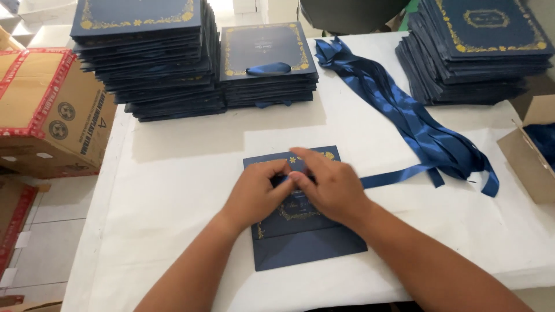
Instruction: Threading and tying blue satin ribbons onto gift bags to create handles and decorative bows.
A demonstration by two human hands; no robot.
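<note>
Nearest the camera, on the white-covered table (173, 190), lies a dark blue card folder (306, 240) with gold ornament, flat, its long axis running away from the person and its plain lower flap toward the table's near edge. Both hands rest on its upper half, touching each other. The left hand (254, 193) comes in from the lower left, and its fingertips are pressed together on something small and dark at the folder's middle, most likely the ribbon's end, though the hand hides the contact. The right hand (332, 185) lies across the folder from the right, fingers bent and pinching at the same spot; exactly what sits between them cannot be told. From under the right hand a blue satin ribbon (393, 175) runs out flat to the right, so its long axis crosses the folder's, and the right hand is the nearer one to its free length.

Farther right, that strip meets a loose bundle of blue ribbons (399, 110) stretched diagonally from the table's far middle to its right side. At the right edge stands an open cardboard box (523, 153); something dark blue shows inside, too little to name.

Along the far edge are three stacks of the same folders: a tall left stack (150, 63), a lower middle stack (269, 66) whose top folder already carries a tied ribbon bow (269, 69), and a right stack (480, 58). Off the table to the left sits a closed brown carton (46, 110) edged with red tape.
</note>
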